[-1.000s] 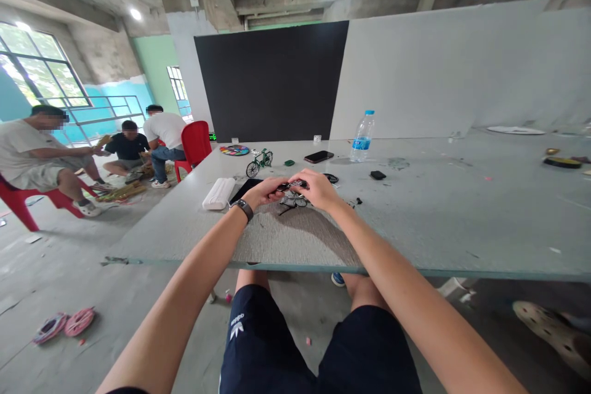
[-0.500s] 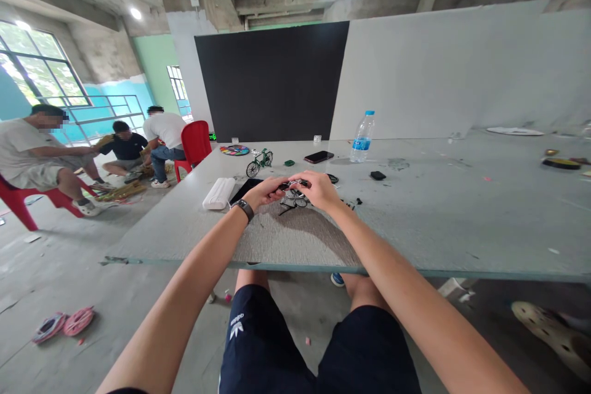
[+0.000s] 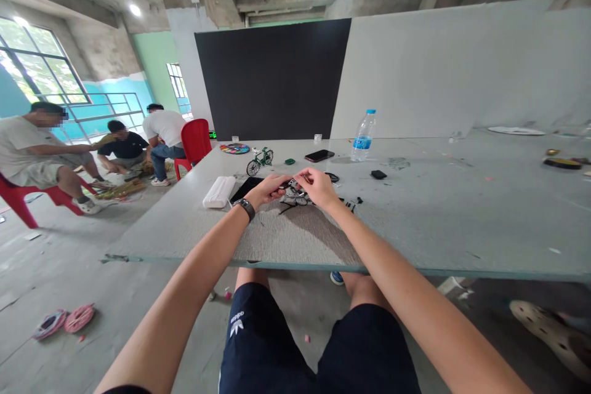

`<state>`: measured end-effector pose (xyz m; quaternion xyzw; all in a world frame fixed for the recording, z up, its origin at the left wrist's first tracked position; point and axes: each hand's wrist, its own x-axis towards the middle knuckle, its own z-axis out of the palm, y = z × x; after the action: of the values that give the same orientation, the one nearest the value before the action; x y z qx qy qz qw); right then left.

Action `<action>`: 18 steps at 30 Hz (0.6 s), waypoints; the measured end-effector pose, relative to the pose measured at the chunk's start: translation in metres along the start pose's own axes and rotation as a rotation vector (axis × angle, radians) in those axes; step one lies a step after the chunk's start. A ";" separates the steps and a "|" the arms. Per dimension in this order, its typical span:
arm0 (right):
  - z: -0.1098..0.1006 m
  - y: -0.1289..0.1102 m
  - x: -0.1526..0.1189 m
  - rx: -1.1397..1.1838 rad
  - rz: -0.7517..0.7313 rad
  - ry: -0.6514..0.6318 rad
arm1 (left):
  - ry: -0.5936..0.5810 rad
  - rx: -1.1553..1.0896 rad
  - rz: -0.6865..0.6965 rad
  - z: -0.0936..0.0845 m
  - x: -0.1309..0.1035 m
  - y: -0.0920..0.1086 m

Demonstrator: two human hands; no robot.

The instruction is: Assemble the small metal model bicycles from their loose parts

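Note:
My left hand (image 3: 268, 191) is closed around a small dark part (image 3: 287, 184), mostly hidden by the fingers. Against its right end, my right hand (image 3: 319, 188) is pinched with fingertips together; what sits between them is too small to make out. Just below both hands, thin wire-like model pieces (image 3: 298, 200) with small wheels lie on the table. Beyond the left hand stands a green model bicycle (image 3: 260, 162), upright. Small black parts (image 3: 353, 203) lie to the right of the right wrist, and a black ring-shaped piece (image 3: 332, 178) is partly hidden behind that hand.
On the grey table (image 3: 438, 215) are a white box (image 3: 219, 192), a dark flat device (image 3: 247, 189), a phone (image 3: 319, 156), a water bottle (image 3: 363, 136), a green piece (image 3: 289, 162), a black piece (image 3: 378, 175) and a colourful disc (image 3: 234, 149). Several people sit at the left.
My right hand's fingers have shifted slightly up and closed into a tighter pinch, and less of the small part shows between the hands. The left hand stays nearly in place.

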<state>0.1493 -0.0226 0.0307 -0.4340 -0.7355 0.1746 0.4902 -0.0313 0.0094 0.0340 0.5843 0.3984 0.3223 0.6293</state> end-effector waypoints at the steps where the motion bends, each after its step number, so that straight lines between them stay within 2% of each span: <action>1: 0.000 0.001 0.000 0.022 0.001 0.002 | -0.004 0.002 -0.004 0.001 -0.001 0.000; 7: 0.001 0.004 0.003 0.101 -0.028 0.025 | 0.038 -0.027 -0.018 0.002 -0.001 -0.001; 12: -0.002 0.007 0.005 0.088 -0.106 0.016 | 0.012 -0.090 -0.050 -0.003 0.000 0.000; 18: -0.007 0.003 0.003 -0.060 -0.128 -0.033 | -0.022 -0.095 -0.018 -0.005 0.001 -0.001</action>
<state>0.1563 -0.0200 0.0333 -0.3978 -0.7746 0.1279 0.4748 -0.0354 0.0124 0.0333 0.5535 0.3809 0.3289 0.6636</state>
